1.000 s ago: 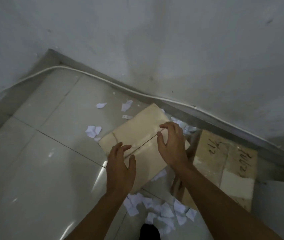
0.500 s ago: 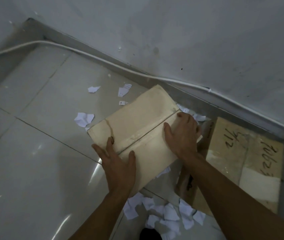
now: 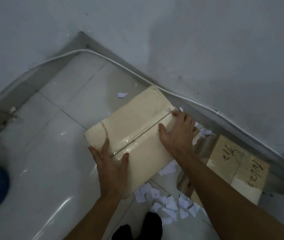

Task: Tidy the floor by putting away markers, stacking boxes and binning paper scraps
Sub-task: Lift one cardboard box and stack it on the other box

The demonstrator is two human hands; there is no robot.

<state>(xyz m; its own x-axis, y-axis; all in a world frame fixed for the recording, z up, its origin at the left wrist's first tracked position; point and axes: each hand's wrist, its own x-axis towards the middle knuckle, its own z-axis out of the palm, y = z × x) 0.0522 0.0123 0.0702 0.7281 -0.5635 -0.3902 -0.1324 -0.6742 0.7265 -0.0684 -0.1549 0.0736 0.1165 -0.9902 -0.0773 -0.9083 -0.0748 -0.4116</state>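
Both forearms enter from the near edge, bare to the frame edge with no sleeve, watch or ring visible. Left hand (image 3: 111,168) and right hand (image 3: 177,135) are ungloved. A black-clad foot (image 3: 152,224) shows at near centre.

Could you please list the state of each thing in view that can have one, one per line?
Pale box: flaps closed, taped along the seam, held by both hands.
Left hand: flat on the near corner of the pale box.
Right hand: gripping its far right edge.
Handwritten box: closed, on the floor by the wall.
Paper scraps: torn, scattered on the floor.
Cable: lying along the wall base.
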